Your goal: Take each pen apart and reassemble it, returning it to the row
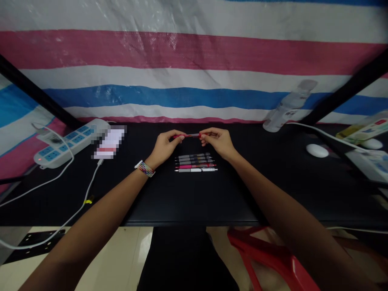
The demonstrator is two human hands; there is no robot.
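A red pen (191, 135) is held level between my two hands, near the back of the black table. My left hand (165, 146) pinches its left end, and my right hand (218, 142) pinches its right end. Just below the hands, several pens lie side by side in a stack of rows: dark ones (194, 156) at the top, then a pink-red pen (195, 166), and a white and grey pen (196, 170) closest to me. A colourful woven band circles my left wrist.
On the left of the black table (194, 202) are a power strip (71, 143), a pixelated phone (109, 141) and white cables. To the right stand a clear bottle (287, 107) and a white oval object (317, 150). A red stool (269, 258) is below the front edge.
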